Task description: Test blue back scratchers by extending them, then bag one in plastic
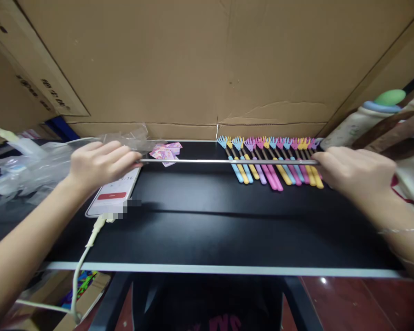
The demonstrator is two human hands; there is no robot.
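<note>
A thin silvery telescopic rod stretches level between my two hands above the black table. My left hand is closed round its left end, over a white phone. Round the right end, my right hand forms a fist. Both rod ends are hidden inside the fingers. Behind the rod, towards the right, lies a row of several back scratchers with small hand-shaped heads and blue, yellow, pink and purple handles. Small pink printed cards lie beyond the rod, right of my left hand.
Cardboard walls the table's back. Clear plastic bags are heaped at left. A pale cable runs from the phone over the front edge. At right stands a white bottle with a green top. Below left sits an open carton.
</note>
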